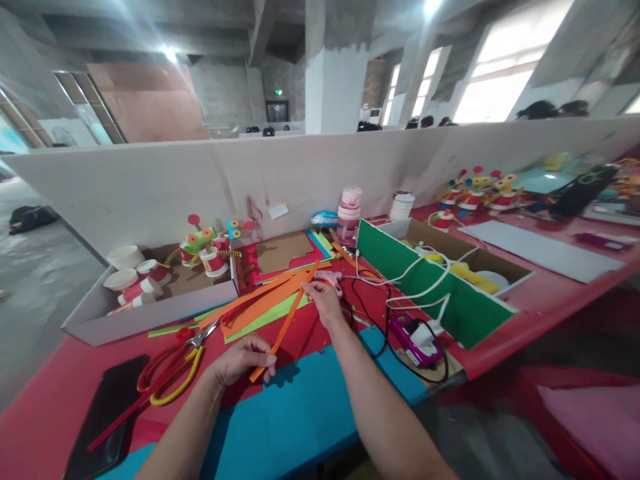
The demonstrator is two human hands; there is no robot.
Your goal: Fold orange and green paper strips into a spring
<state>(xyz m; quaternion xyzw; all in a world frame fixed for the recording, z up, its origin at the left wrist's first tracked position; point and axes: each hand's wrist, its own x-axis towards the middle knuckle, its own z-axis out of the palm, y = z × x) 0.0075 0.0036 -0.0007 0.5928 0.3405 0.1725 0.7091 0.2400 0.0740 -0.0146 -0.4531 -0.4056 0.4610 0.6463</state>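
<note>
A narrow orange paper strip (287, 321) slants between my two hands above the table. My left hand (249, 359) pinches its lower end between thumb and fingers. Near the upper end, my right hand (323, 298) grips the same strip, close to a pink glue gun (331, 280). Wider orange paper strips (260, 303) lie behind, over a green strip (273, 320). Scissors (196, 339) with red and yellow handles rest left of my left hand, with a red strip (135, 407) across them. Blue sheet (290, 417) covers the table under my forearms.
A box (150, 321) at the left holds paper cups and colourful figures. At the right stands a green-sided box (430, 287) with white cables over it, beside a purple power strip (415, 341). A black phone (107, 413) lies front left. A white partition (200, 180) runs behind.
</note>
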